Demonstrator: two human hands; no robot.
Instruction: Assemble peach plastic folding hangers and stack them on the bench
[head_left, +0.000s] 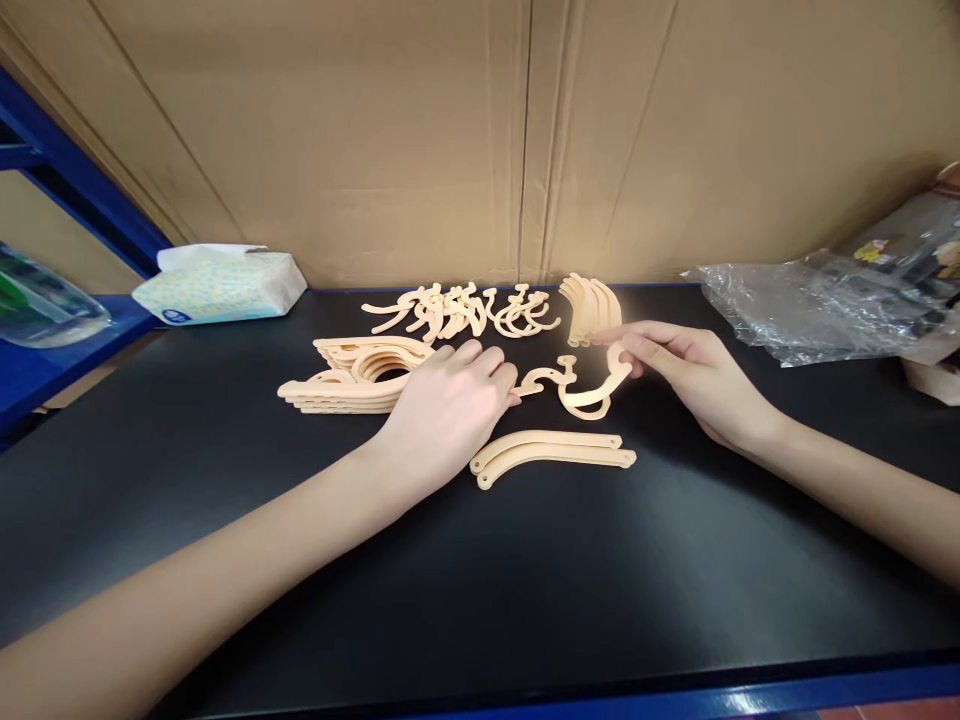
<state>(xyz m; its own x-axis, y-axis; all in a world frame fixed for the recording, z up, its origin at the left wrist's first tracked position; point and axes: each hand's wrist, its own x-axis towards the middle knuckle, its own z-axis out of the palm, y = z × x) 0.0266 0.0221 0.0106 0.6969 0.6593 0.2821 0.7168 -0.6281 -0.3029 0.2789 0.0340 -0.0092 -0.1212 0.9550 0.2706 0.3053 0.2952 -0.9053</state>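
My left hand is closed, knuckles up, with its fingertips on the end of a beige hook piece; the grip itself is mostly hidden. Just left of it, partly behind the hand, lies a stack of beige plastic hanger bodies with round openings. Between thumb and fingers, my right hand pinches the upper end of a second curved hook piece, whose loop is low over the black table. The two hook pieces lie close together or overlap. In front of them rest two long curved hanger arms, side by side.
A pile of small hook pieces and a bunch of curved arms lie at the back of the black table. A tissue pack is at back left, clear plastic bags at right. Cardboard walls the back.
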